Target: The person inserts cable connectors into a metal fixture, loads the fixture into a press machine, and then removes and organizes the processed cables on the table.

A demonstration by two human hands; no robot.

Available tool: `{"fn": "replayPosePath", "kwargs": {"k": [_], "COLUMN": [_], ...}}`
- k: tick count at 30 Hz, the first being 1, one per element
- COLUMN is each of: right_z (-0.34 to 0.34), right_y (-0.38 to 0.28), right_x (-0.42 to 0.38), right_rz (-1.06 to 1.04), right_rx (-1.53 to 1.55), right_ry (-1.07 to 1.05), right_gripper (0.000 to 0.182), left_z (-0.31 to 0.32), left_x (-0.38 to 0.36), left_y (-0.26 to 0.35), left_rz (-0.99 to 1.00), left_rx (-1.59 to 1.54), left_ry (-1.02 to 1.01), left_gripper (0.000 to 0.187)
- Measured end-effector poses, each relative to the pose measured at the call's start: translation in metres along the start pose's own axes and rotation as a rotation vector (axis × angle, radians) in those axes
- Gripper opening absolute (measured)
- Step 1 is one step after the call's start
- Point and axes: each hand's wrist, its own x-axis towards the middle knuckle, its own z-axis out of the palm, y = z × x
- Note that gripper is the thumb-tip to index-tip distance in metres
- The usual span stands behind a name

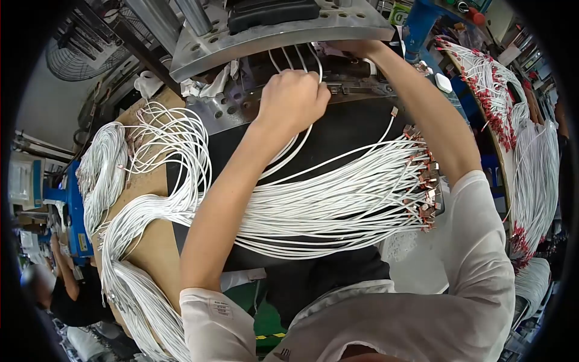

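My left hand (294,99) is closed around a few white cables (301,142), just in front of a press machine. Their upper ends run up under the thick metal plate (283,41) of the press. Higher and to the right, my right hand (353,47) reaches beneath the plate's edge; its fingers are hidden there. Below both hands, a large bundle of white cables (325,196) with copper-coloured ends (427,187) lies across a black surface. A single cable end with a small connector (394,112) sticks up from the bundle.
More white cables (104,169) lie coiled on a brown board (154,235) at left. At right, a bench holds cables with red ends (500,102). Steel columns (157,24) rise at the upper left, near a fan (78,57). Another person (72,283) is at far left.
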Motion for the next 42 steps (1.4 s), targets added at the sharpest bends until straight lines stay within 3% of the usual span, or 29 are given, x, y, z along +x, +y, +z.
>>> {"fn": "replayPosePath", "kwargs": {"k": [1, 3, 5, 8, 13, 16, 17, 18, 19, 20, 21, 22, 23, 24, 25, 26, 27, 28, 29, 30, 31, 32, 34, 35, 36, 38, 40, 42], "right_z": [0.002, 0.025, 0.025, 0.027, 0.046, 0.030, 0.018, 0.009, -0.036, -0.073, -0.124, -0.146, -0.152, -0.160, -0.154, -0.144, -0.131, -0.129, -0.128, -0.104, -0.084, -0.066, -0.036, -0.035, -0.031, -0.024, -0.027, -0.032], "right_y": [0.008, 0.023, 0.027, 0.022, 0.019, -0.023, -0.033, -0.047, -0.081, -0.114, -0.148, -0.163, -0.178, -0.194, -0.213, -0.233, -0.251, -0.262, -0.272, -0.284, -0.293, -0.308, -0.314, -0.319, -0.320, -0.322, -0.324, -0.323], "right_x": [0.002, 0.002, -0.002, 0.007, 0.004, 0.002, -0.005, -0.025, -0.038, -0.059, -0.072, -0.106, -0.130, -0.152, -0.184, -0.228, -0.280, -0.296, -0.311, -0.369, -0.420, -0.398, -0.404, -0.400, -0.394, -0.386, -0.385, -0.367], "right_rz": [-0.172, -0.297, -0.215, -0.174, 0.098, 0.387, 0.182, 0.193, 0.360, 0.268, 0.495, 0.214, -0.018, -0.188, -0.221, -0.151, 0.066, 0.473, 0.855, 1.109, 1.354, 1.438, 1.591, 1.582, 1.561, 1.590, 1.482, 1.596], "right_rx": [-0.217, -0.300, -0.524, -0.143, -0.027, 0.480, 0.263, 0.166, 0.553, 0.713, 0.981, 1.186, 1.599, 1.815, 2.046, 2.054, 1.915, 1.672, 1.391, 1.431, 1.450, 2.037, 1.726, 1.730, 1.738, 1.753, 1.947, 1.891], "right_ry": [0.140, 0.360, 0.110, 0.271, -0.154, -0.028, 0.103, 0.086, -0.200, -0.188, -0.540, -0.601, -0.686, -0.963, -1.198, -1.154, -1.202, -1.166, -1.092, -0.889, -0.671, 0.356, 0.563, 0.621, 0.679, 0.741, 0.631, 0.578], "right_gripper": [0.027, 0.026, 0.025, 0.025, 0.027, 0.031, 0.033, 0.035, 0.034, 0.033, 0.034, 0.040, 0.047, 0.052, 0.056, 0.058, 0.059, 0.058, 0.057, 0.058, 0.058, 0.057, 0.058, 0.056, 0.056, 0.058, 0.064, 0.068], "left_z": [0.000, -0.005, -0.005, -0.007, 0.004, 0.005, -0.005, -0.015, -0.030, -0.050, -0.072, -0.092, -0.116, -0.101, -0.086, -0.073, -0.063, -0.066, -0.048, -0.034, -0.024, -0.013, 0.020, 0.023, 0.025, 0.017, 0.018, 0.018], "left_x": [0.001, 0.003, 0.001, 0.004, 0.002, -0.003, -0.008, -0.016, -0.032, -0.052, -0.077, -0.110, -0.151, -0.192, -0.233, -0.271, -0.320, -0.353, -0.374, -0.375, -0.367, -0.360, -0.388, -0.381, -0.373, -0.366, -0.372, -0.371], "left_y": [-0.004, -0.009, -0.013, -0.018, -0.023, -0.016, -0.007, 0.003, 0.016, 0.034, 0.057, 0.075, 0.085, 0.075, 0.064, 0.061, 0.068, 0.091, 0.104, 0.107, 0.112, 0.113, 0.083, 0.083, 0.090, 0.092, 0.090, 0.086], "left_rz": [-0.054, -0.118, -0.140, -0.251, -0.203, -0.065, -0.045, -0.028, -0.030, -0.028, -0.160, -0.219, -0.303, -0.092, 0.084, 0.068, -0.241, -0.797, -1.078, -1.179, -1.284, -1.373, -1.432, -1.315, -1.561, -1.514, -1.473, -1.474], "left_rx": [0.024, 0.057, 0.074, 0.040, 0.138, 0.266, 0.286, 0.302, 0.193, 0.087, -0.166, -0.578, -0.929, -1.350, -1.775, -1.946, -2.072, -1.894, -1.598, -1.421, -1.535, -1.631, -1.451, -1.455, -1.406, -1.481, -1.446, -1.411], "left_ry": [-0.065, -0.119, -0.099, -0.137, -0.069, 0.139, 0.178, 0.215, 0.229, 0.246, 0.170, 0.104, -0.083, -0.163, -0.344, -0.571, -0.599, -0.371, -0.227, -0.105, 0.186, 0.503, 0.489, 0.495, 0.650, 0.584, 0.562, 0.554], "left_gripper": [0.031, 0.033, 0.033, 0.033, 0.038, 0.037, 0.035, 0.032, 0.029, 0.027, 0.030, 0.038, 0.047, 0.057, 0.067, 0.072, 0.075, 0.078, 0.079, 0.088, 0.080, 0.072, 0.049, 0.032, 0.032, 0.031, 0.032, 0.033]}}
